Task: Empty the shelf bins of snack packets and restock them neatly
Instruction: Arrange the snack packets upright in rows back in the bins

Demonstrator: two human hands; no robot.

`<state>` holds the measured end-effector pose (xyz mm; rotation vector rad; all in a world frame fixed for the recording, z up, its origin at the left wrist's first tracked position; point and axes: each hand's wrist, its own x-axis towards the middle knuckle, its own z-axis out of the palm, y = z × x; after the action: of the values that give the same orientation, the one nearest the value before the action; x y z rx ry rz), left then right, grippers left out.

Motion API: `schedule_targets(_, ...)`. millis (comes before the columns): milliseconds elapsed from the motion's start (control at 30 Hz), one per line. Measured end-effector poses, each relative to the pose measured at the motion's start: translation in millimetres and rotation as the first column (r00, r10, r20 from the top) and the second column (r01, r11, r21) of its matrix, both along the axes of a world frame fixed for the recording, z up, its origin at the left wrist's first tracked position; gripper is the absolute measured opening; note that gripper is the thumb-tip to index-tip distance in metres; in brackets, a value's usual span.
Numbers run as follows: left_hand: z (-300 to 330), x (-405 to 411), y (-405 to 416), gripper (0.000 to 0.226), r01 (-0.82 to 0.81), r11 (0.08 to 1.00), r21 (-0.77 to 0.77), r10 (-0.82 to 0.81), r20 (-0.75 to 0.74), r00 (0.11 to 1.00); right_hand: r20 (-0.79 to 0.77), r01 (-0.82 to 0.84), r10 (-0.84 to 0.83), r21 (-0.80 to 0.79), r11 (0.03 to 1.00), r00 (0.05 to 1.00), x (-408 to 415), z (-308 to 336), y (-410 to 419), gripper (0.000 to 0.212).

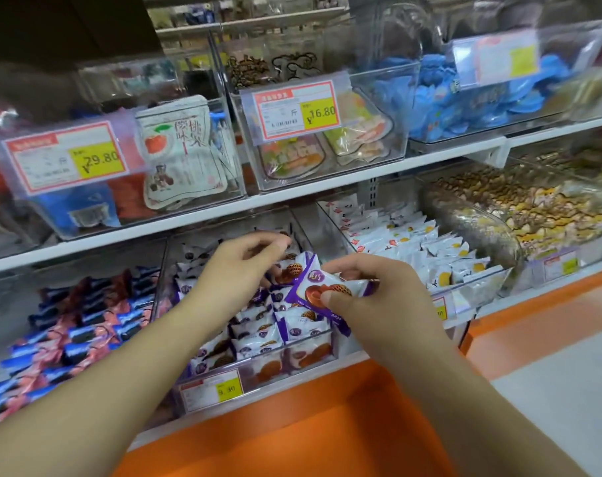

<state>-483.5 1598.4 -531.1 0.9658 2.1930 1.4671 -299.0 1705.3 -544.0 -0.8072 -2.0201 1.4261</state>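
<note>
Nearest, the orange shelf front runs below a clear bin carrying a yellow price tag. Over this bin the right hand pinches a purple-and-white snack packet between thumb and curled fingers, holding it just above the packets already standing in rows. The left hand reaches slightly farther into the same bin, its fingers bent down onto a second packet of the same kind; whether it truly grips that packet cannot be told.

The step in hand appears to be restocking. To do it well, the held packet should be turned so its printed face matches its neighbours, then slid upright into the row's gap while the left hand steadies the adjoining packets against toppling.

The packet is a glossy pillow pouch, purple at its crimped ends, white in the middle, printed with a round brown waffle-patterned biscuit; it probably crinkles and slips easily.

To the left lies a bin of blue and pink packets; to the right, white packets with yellow spots. Farther up, the upper shelf holds bins with tags reading 16.80 and 29.80.
</note>
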Motion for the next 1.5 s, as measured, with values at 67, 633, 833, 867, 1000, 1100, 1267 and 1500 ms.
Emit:
schedule_targets(67,11,16,-17,0.023,0.204,0.979,0.024,-0.205,0.142,0.968,0.009,-0.023,0.023,0.016,1.000,1.000,-3,0,-5,0.027)
schedule_targets(633,-31,-12,-8,0.025,-0.163,0.970,-0.178,0.080,-0.400,0.913,0.191,-0.189,0.130,0.335,0.923,0.973,-20,-16,-19,0.051)
schedule_targets(833,-55,-22,20,0.029,-0.281,0.907,-0.313,0.029,-0.619,0.785,0.166,-0.202,0.155,0.315,0.927,0.974,-15,-13,-13,0.057)
schedule_targets(867,-58,-23,20,0.028,-0.299,0.892,-0.339,0.011,-0.645,0.764,0.168,-0.204,0.158,0.307,0.930,0.973,-15,-14,-13,0.057)
schedule_targets(1000,-67,-28,17,0.031,-0.310,0.871,-0.381,-0.040,-0.684,0.728,0.168,-0.207,0.161,0.305,0.930,0.973,-15,-13,-13,0.057)
schedule_targets(1100,-64,-25,13,0.035,-0.290,0.879,-0.378,-0.045,-0.673,0.739,0.170,-0.214,0.170,0.290,0.933,0.971,-13,-12,-13,0.059)
schedule_targets(1267,-52,-11,-8,0.035,-0.242,0.921,-0.304,-0.003,-0.627,0.779,0.192,-0.228,0.181,0.263,0.938,0.965,-8,-4,-13,0.052)
schedule_targets(1500,-47,66,-82,0.016,-0.025,0.998,-0.054,-0.003,-0.464,0.886,0.304,-0.156,0.073,0.256,0.954,0.950,15,8,2,0.024)
